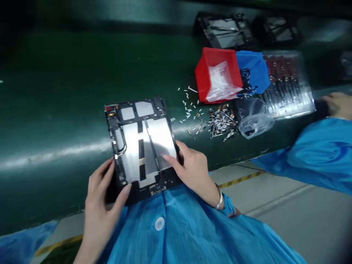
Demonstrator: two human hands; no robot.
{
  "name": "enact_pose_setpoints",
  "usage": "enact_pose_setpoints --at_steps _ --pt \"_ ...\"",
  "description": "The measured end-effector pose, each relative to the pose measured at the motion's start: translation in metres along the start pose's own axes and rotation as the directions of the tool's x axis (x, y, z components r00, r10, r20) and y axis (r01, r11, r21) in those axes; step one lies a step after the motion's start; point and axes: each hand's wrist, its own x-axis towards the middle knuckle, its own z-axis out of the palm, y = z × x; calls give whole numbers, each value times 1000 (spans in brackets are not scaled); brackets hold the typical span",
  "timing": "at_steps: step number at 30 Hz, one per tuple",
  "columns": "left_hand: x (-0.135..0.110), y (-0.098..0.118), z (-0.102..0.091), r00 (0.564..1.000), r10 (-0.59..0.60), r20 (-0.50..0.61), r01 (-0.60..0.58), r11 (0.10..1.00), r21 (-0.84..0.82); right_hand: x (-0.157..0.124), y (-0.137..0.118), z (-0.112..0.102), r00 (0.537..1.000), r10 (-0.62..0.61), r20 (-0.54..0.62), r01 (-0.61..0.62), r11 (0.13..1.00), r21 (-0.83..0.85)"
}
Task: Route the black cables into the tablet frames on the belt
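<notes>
Between my two hands is an opened tablet (162, 137), its inside facing up, with silvery battery panels, dark ribbon strips and a black frame. My left hand (101, 198) grips its lower left edge, thumb on top near the corner. On the right edge my right hand (192, 168) is closed round the side, its thumb lying over the silvery panel. The tablet is tilted slightly, its near edge close to my blue smock (165, 234). The fingers beneath it are hidden.
Right of the tablet lie a pile of small metal-ended parts (222, 123) and scattered white slips (188, 110). Behind them stand a red bin (202, 79), a blue bin (261, 73) and a clear tray (308, 91). More opened tablets (225, 33) lie farther back. Another person's sleeve (324, 150) reaches in at right.
</notes>
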Motion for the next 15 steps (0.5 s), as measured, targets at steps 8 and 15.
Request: enact_pose_setpoints --at_steps 8,15 --pt "90 25 -20 982 -185 32 178 863 -473 8 29 -15 973 -27 -230 126 894 431" --pt "302 -32 -1 889 425 -172 -457 851 -258 31 64 -43 972 -109 -210 87 990 -113"
